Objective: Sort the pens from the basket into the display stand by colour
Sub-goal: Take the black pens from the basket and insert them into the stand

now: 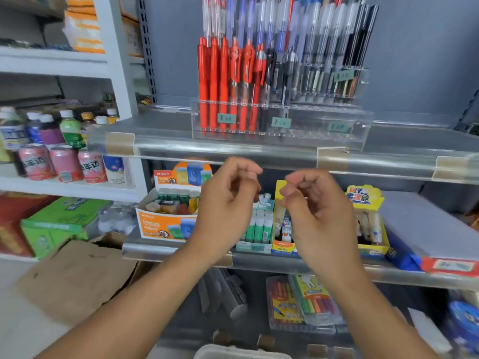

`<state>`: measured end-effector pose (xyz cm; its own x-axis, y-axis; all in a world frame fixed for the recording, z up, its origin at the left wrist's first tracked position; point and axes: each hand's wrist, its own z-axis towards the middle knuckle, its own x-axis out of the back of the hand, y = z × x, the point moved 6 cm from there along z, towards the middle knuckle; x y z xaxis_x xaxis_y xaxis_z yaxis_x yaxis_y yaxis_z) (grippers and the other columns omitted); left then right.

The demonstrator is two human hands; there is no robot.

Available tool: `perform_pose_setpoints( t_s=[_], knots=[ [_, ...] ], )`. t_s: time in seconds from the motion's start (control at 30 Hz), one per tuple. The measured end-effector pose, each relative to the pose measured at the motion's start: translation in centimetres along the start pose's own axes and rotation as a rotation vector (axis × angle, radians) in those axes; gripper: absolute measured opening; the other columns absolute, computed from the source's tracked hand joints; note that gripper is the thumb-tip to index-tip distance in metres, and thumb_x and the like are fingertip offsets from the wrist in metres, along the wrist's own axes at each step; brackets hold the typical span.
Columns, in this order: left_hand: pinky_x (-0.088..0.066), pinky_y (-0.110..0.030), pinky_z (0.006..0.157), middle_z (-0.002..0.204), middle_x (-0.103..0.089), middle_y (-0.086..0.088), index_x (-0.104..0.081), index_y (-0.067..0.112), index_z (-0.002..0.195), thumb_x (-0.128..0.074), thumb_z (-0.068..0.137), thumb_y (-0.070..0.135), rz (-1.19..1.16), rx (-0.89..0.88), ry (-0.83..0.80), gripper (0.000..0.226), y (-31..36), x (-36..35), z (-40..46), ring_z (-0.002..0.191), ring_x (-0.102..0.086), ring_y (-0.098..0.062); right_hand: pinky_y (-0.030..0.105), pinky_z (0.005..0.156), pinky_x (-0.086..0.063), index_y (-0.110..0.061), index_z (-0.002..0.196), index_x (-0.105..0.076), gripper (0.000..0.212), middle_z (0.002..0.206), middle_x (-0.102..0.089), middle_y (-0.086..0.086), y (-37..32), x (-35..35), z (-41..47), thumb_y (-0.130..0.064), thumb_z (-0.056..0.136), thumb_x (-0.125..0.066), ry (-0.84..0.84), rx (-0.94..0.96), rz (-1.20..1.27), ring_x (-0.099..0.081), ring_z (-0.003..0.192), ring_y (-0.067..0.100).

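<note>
A clear acrylic display stand (pixel 337 137) sits on the upper shelf. Its front row holds several red pens (pixel 215 81) at the left and a few black pens (pixel 270 73) beside them; the slots to the right are bare. Its higher rows behind hold blue pens (pixel 261 27) and black pens (pixel 344 40). My left hand (pixel 228 198) and my right hand (pixel 316 206) hover side by side below the shelf edge, fingers loosely curled, with no pen visible in either. A pale rim (pixel 233 353), possibly the basket, shows at the bottom edge.
The clear shelf lip (pixel 259 151) runs across just above my hands. Behind my hands are boxes of glue sticks (pixel 259 226) and erasers (pixel 168 218). Crayon packs (pixel 305 304) lie lower down. Drink bottles and cans (pixel 51 151) fill the left shelf, above a cardboard box (pixel 77 275).
</note>
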<state>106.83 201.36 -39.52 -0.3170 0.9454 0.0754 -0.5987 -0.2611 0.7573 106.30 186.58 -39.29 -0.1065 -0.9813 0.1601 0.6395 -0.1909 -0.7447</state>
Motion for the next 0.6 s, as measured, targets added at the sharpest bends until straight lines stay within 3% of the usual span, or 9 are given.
perform_pose_setpoints(
  t_s=[0.13,0.27,0.37,0.43,0.5,0.6],
  knots=[
    [-0.046,-0.02,0.058,0.07,-0.06,0.006,-0.059,0.017,0.089,-0.046,0.086,0.01,0.038,0.008,0.001,0.015,-1.5,-0.3,-2.2,0.06,-0.058,-0.01,0.031,0.063,-0.047,-0.026,0.086,-0.058,0.014,0.077,-0.062,-0.008,2.6,-0.9,-1.9,-0.014,0.084,-0.051,-0.004,-0.038,0.065,-0.058,0.069,0.016],
    [-0.05,-0.04,0.057,0.069,-0.061,0.007,-0.059,0.019,0.089,-0.046,0.088,0.012,0.134,0.008,-0.045,0.015,-3.6,-0.4,-4.7,0.062,-0.058,-0.024,0.026,0.064,-0.047,-0.024,0.083,-0.057,0.013,0.075,-0.061,-0.01,5.9,-1.7,-4.2,-0.014,0.083,-0.05,-0.027,-0.112,0.067,-0.057,0.07,0.012],
    [-0.049,-0.046,0.058,0.066,-0.059,-0.002,-0.058,0.027,0.088,-0.046,0.087,0.022,0.184,0.041,-0.074,0.013,-5.5,-0.6,-6.5,0.061,-0.055,-0.031,0.023,0.066,-0.047,-0.028,0.081,-0.056,0.016,0.074,-0.061,-0.011,7.8,-2.0,-5.8,-0.014,0.082,-0.049,-0.028,-0.164,0.054,-0.058,0.072,0.011],
    [-0.05,-0.045,0.058,0.064,-0.058,-0.006,-0.056,0.031,0.086,-0.045,0.087,0.027,0.229,0.083,-0.093,0.012,-7.2,-0.8,-7.8,0.06,-0.056,-0.031,0.025,0.065,-0.046,-0.031,0.08,-0.055,0.016,0.072,-0.06,-0.009,9.5,-2.2,-7.1,-0.017,0.082,-0.048,-0.035,-0.21,0.029,-0.058,0.07,0.014],
    [-0.049,-0.039,0.057,0.062,-0.058,-0.003,-0.056,0.03,0.086,-0.048,0.089,0.025,0.267,0.141,-0.13,0.011,-9.2,-1.1,-9.4,0.058,-0.056,-0.028,0.036,0.065,-0.048,-0.034,0.078,-0.054,0.016,0.07,-0.06,-0.004,11.7,-2.5,-8.7,-0.021,0.082,-0.047,-0.05,-0.276,-0.021,-0.059,0.068,0.02],
    [-0.042,-0.029,0.053,0.061,-0.057,0.002,-0.058,0.026,0.088,-0.051,0.09,0.014,0.348,0.238,-0.209,0.014,-12.9,-1.5,-12.8,0.05,-0.051,-0.013,0.043,0.07,-0.052,-0.036,0.076,-0.053,0.022,0.07,-0.062,-0.004,15.7,-3.2,-11.9,-0.018,0.088,-0.049,-0.103,-0.396,-0.129,-0.06,0.069,0.019]
  ],
)
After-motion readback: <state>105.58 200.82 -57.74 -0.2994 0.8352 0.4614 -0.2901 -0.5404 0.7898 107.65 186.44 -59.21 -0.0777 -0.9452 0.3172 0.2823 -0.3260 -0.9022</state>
